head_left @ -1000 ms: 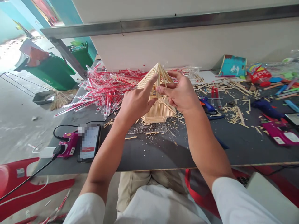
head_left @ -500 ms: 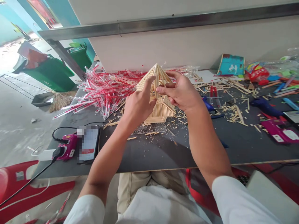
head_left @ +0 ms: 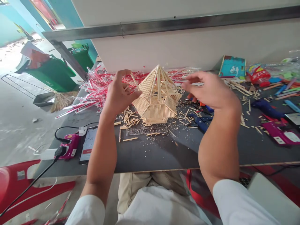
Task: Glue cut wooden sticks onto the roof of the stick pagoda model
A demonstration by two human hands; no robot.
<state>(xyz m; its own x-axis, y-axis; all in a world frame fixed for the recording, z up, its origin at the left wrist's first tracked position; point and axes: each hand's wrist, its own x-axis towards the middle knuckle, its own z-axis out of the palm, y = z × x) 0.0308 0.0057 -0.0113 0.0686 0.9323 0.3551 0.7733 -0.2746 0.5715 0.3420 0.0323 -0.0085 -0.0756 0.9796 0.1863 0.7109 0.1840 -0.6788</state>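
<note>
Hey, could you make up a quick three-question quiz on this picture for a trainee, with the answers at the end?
1. Which hand pinches a thin wooden stick?
2. What lies on the table just in front of the stick model: (a) a broom, (b) a clear ruler, (c) a green bin?
3. True or false: the phone lies beside a pink power block.

Key: 1. the left hand; 2. b; 3. true.
</note>
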